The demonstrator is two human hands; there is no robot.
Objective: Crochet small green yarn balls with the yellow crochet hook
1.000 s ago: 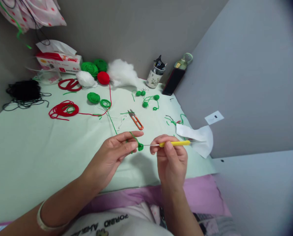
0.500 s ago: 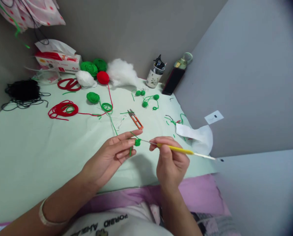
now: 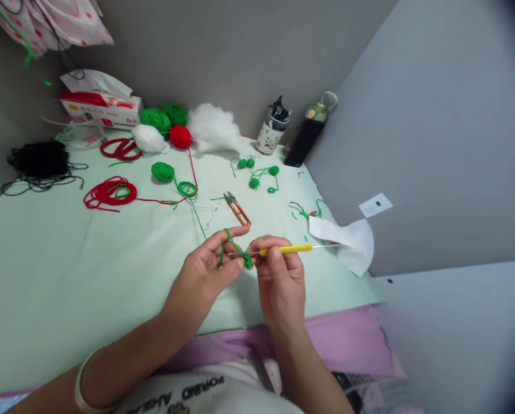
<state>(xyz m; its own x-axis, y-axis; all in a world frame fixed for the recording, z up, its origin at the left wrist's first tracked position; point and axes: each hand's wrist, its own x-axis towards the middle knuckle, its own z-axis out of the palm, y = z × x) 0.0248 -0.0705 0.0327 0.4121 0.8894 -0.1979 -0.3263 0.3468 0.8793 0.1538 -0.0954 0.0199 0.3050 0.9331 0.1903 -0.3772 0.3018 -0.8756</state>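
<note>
A small green crochet piece (image 3: 247,261) is pinched at the thumb of my left hand (image 3: 205,264), whose index finger stretches out with green yarn (image 3: 231,236) over it. My right hand (image 3: 282,279) grips a crochet hook (image 3: 289,249) by its yellow handle, and its fingertips are close against the piece. The metal shaft passes across the green stitches, its tip pointing left over my left fingers. From the left hand, the strand runs back toward a small green yarn ball (image 3: 163,171). Orange thread snips (image 3: 237,209) lie just beyond my fingertips.
Red yarn (image 3: 114,191), black yarn (image 3: 41,164) and red-handled scissors (image 3: 121,149) lie at the left. Along the back stand a tissue pack (image 3: 102,108), white stuffing (image 3: 215,127), a pen jar (image 3: 271,133) and a bottle (image 3: 308,132). White paper (image 3: 352,244) rests by the right wall.
My right hand has moved left toward my left hand. The hook now lies more level and crosses the green piece, which has turned and dropped slightly.
</note>
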